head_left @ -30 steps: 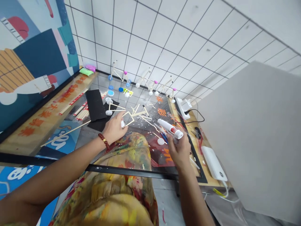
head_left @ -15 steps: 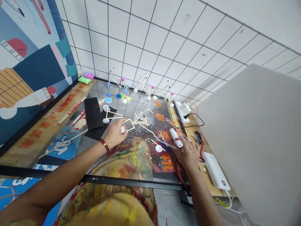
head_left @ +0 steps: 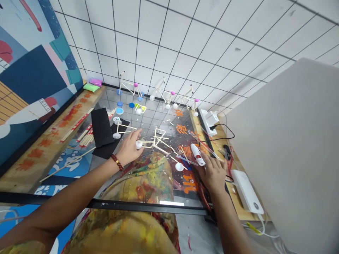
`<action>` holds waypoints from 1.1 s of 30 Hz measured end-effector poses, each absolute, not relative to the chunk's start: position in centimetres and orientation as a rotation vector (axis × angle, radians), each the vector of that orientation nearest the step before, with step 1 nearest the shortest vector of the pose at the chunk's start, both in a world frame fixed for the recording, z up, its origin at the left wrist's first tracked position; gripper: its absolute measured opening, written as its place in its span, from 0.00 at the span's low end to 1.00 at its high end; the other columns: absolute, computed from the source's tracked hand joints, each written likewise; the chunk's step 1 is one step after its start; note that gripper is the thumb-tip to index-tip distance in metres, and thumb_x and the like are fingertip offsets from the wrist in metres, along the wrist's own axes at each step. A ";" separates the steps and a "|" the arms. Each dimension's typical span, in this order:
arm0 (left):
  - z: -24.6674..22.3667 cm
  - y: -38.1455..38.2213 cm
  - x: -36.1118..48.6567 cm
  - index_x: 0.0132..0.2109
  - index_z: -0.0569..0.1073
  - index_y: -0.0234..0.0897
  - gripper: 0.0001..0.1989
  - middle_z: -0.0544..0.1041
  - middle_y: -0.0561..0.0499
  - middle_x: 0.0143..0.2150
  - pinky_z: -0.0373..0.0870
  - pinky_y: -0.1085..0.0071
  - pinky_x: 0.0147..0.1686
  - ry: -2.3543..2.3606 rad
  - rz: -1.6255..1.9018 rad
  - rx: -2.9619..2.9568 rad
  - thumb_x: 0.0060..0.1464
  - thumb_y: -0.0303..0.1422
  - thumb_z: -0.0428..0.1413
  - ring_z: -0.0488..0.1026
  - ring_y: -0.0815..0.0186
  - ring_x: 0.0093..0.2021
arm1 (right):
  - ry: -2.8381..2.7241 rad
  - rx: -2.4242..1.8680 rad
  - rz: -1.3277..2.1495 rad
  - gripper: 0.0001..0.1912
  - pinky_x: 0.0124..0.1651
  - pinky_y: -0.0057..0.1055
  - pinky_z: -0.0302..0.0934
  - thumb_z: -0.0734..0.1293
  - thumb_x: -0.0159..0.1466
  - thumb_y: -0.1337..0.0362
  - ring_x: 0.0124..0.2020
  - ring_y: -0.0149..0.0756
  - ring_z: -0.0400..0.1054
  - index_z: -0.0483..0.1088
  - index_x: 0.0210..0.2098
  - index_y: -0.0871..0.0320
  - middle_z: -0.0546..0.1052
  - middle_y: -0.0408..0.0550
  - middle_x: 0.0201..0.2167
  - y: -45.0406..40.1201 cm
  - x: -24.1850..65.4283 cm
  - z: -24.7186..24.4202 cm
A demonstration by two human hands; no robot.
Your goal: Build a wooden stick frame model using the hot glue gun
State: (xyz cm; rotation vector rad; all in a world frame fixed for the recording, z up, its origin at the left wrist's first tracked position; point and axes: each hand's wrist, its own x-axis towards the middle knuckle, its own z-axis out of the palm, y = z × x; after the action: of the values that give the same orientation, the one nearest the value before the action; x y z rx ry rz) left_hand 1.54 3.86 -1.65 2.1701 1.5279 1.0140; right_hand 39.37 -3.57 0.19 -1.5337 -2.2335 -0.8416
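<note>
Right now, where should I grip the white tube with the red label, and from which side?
Around the middle of the white tube, from the near right, where the right hand is. Its slim round body slants away from that hand, and loose sticks lie on its left.

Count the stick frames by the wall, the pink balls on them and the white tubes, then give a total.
Stick frames: 3
Pink balls: 3
White tube: 1
Total: 7
</note>
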 end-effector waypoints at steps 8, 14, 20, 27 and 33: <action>-1.2 3.6 1.3 0.66 0.59 0.38 0.39 0.74 0.44 0.52 0.75 0.59 0.50 1.500 0.990 2.149 0.48 0.26 0.62 0.76 0.57 0.46 | -2.208 -1.530 -0.821 0.23 0.47 0.39 0.55 0.66 0.68 0.60 0.40 0.45 0.72 0.65 0.61 0.59 0.82 0.55 0.42 -3.7 39.6 -0.1; -0.7 3.0 0.9 0.69 0.55 0.37 0.42 0.73 0.41 0.56 0.74 0.57 0.54 1.445 1.004 2.131 0.49 0.30 0.62 0.76 0.56 0.49 | -2.073 -1.602 -0.745 0.23 0.46 0.39 0.57 0.64 0.68 0.62 0.40 0.46 0.71 0.64 0.62 0.58 0.81 0.55 0.42 -3.3 41.1 0.9; -0.6 3.2 0.7 0.58 0.71 0.40 0.21 0.78 0.45 0.50 0.74 0.58 0.54 1.382 1.056 2.129 0.58 0.36 0.56 0.76 0.55 0.51 | -2.207 -1.658 -0.685 0.26 0.46 0.38 0.56 0.62 0.68 0.64 0.41 0.45 0.72 0.61 0.65 0.57 0.80 0.55 0.45 -2.8 42.5 2.1; -0.8 3.2 1.0 0.49 0.77 0.39 0.12 0.79 0.45 0.49 0.76 0.62 0.52 1.361 1.167 2.082 0.61 0.37 0.57 0.78 0.60 0.49 | -2.196 -1.689 -0.626 0.29 0.47 0.39 0.55 0.63 0.66 0.66 0.42 0.46 0.71 0.59 0.67 0.57 0.80 0.55 0.44 -2.4 42.5 1.3; -0.8 3.3 0.9 0.49 0.77 0.38 0.14 0.79 0.44 0.50 0.77 0.62 0.51 1.417 1.215 1.999 0.59 0.38 0.59 0.78 0.59 0.48 | -2.219 -1.697 -0.631 0.25 0.46 0.38 0.54 0.63 0.67 0.66 0.43 0.45 0.71 0.64 0.63 0.56 0.80 0.55 0.45 -2.0 42.5 1.2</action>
State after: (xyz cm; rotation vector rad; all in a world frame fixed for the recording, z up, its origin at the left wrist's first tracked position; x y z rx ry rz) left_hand 0.93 3.32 -0.76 1.9989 1.4170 1.2147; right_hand 42.46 -2.04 1.22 -1.6965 -2.2194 -0.6312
